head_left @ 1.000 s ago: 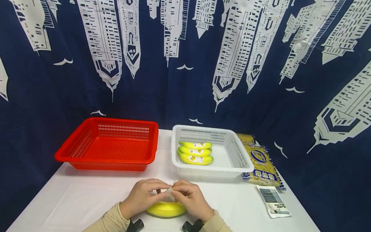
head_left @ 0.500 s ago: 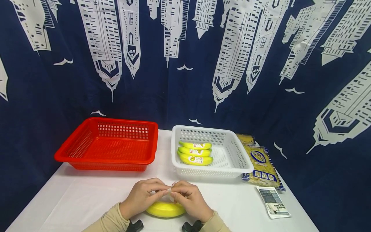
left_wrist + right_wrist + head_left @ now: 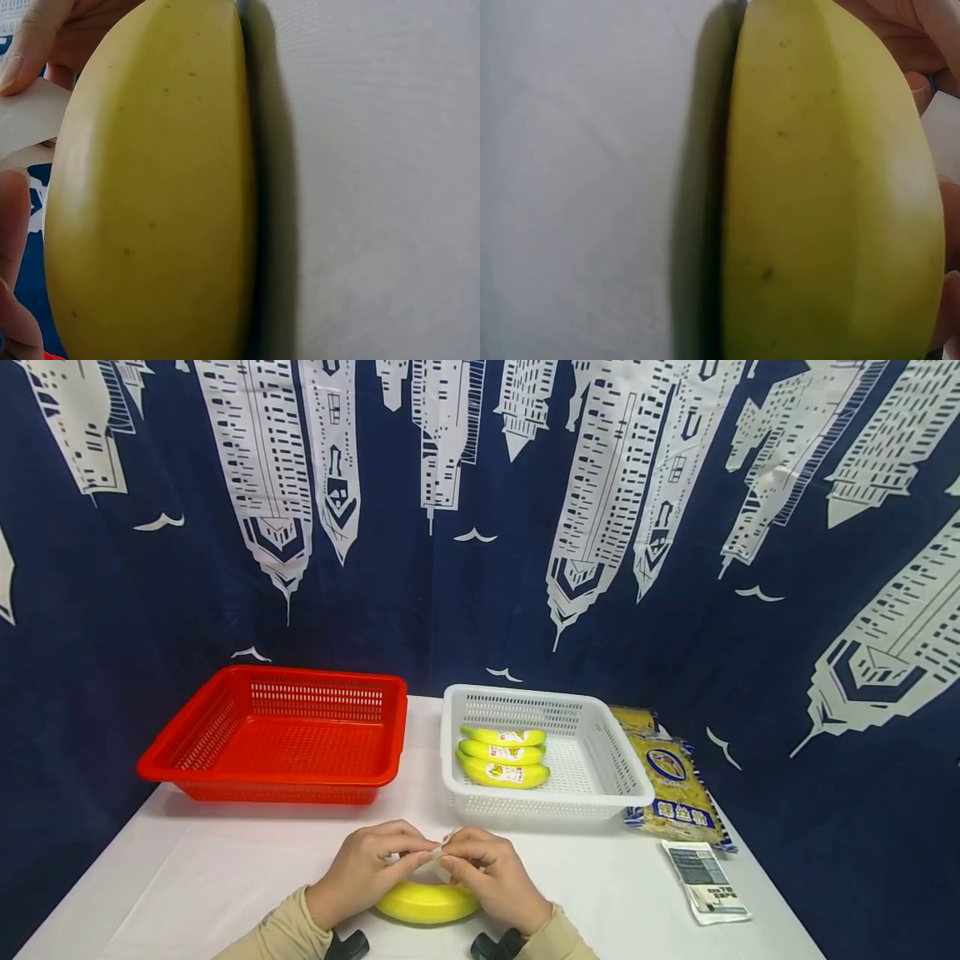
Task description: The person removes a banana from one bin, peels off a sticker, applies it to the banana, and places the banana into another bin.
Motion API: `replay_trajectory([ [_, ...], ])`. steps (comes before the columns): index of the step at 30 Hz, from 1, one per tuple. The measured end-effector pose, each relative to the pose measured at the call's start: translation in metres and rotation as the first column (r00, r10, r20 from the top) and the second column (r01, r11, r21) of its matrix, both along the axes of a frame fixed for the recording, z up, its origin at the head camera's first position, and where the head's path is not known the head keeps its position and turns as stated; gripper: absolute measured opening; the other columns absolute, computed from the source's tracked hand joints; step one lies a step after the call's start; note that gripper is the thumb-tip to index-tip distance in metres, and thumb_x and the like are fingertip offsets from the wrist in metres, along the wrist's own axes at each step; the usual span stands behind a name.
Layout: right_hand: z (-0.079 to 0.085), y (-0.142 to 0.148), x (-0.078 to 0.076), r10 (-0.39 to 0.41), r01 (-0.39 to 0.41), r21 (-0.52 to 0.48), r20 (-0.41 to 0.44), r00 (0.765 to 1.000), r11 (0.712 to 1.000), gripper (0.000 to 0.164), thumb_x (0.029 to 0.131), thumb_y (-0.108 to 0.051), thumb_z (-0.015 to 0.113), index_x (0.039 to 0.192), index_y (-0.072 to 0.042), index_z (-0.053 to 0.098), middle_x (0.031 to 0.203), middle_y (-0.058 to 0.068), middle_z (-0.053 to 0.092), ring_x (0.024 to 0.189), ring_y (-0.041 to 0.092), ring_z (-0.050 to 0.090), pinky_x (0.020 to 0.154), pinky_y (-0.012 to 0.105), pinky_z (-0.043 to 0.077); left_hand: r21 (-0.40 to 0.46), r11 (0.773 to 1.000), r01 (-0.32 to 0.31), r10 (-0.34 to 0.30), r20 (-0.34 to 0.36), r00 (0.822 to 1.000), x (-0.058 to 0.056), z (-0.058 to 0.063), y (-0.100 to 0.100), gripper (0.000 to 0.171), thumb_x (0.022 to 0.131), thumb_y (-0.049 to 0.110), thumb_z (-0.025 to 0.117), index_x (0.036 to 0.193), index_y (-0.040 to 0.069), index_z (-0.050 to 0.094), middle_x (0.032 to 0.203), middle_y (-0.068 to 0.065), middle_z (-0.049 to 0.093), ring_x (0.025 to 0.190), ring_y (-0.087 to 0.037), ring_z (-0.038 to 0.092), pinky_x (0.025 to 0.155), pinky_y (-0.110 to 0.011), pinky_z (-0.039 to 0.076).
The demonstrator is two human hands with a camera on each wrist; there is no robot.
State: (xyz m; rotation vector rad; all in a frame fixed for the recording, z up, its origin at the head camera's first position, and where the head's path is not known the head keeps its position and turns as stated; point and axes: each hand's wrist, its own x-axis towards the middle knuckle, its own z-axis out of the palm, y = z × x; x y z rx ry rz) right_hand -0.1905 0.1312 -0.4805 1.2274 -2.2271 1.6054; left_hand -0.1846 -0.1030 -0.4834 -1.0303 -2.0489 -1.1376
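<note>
Both hands meet above a yellow banana point(image 3: 427, 906) that lies crosswise on the white table near its front. My left hand point(image 3: 369, 867) and my right hand point(image 3: 497, 875) pinch a small white sticker point(image 3: 31, 114) between thumbs and fingertips. In the left wrist view it appears bent, with a second pale layer below it. The banana fills much of both wrist views and hides parts of the fingers. Its visible side is plain yellow with a few small dark specks.
A white basket point(image 3: 600, 760) holds three bananas point(image 3: 504, 775) with printed stickers. To its left stands a red basket point(image 3: 273, 789). Yellow noodle packets point(image 3: 671, 785) and a stack of printed slips point(image 3: 705, 883) lie at the right. A dark blue patterned cloth point(image 3: 420, 610) hangs behind.
The fingertips have drawn closer together on the white sticker, so less of it shows between them. The banana beneath stays in place.
</note>
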Motion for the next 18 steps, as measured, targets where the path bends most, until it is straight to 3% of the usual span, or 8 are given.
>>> replay_trajectory([
  [7,-0.0012,0.0029,-0.0016,-0.048,0.048,-0.006,0.013,0.999,0.999,0.011,0.099,-0.009,0.068,0.101,-0.009,0.078,0.100,0.008,0.072,0.071,0.014,0.067,0.059,0.027,0.057,0.097,0.993,-0.067,0.069,-0.015,0.998,-0.0041,0.0045,-0.0055,0.017,0.089,0.008,0.080,0.100,0.021,0.080,0.091,0.011,0.074,0.074,0.001,0.060,0.062,-0.015,0.047],
  [13,-0.0005,0.0010,-0.0006,0.016,-0.016,-0.006,0.001,1.000,1.000,0.013,0.100,-0.009,0.066,0.105,-0.008,0.078,0.102,0.009,0.072,0.081,0.013,0.069,0.065,0.029,0.060,0.010,0.999,-0.035,0.035,-0.001,0.999,0.0003,0.0025,-0.0030,0.024,0.083,0.022,0.087,0.105,0.026,0.080,0.095,0.017,0.075,0.075,0.006,0.061,0.063,-0.011,0.043],
  [18,-0.0015,0.0013,0.0000,0.035,-0.034,0.013,-0.025,0.999,0.999,0.013,0.099,-0.009,0.067,0.104,-0.007,0.078,0.099,0.007,0.071,0.086,0.003,0.064,0.068,0.027,0.059,0.012,0.999,-0.036,0.035,0.030,0.999,0.0025,0.0006,0.0012,0.022,0.082,0.018,0.087,0.100,0.029,0.080,0.093,0.020,0.074,0.077,0.005,0.063,0.063,-0.017,0.048],
])
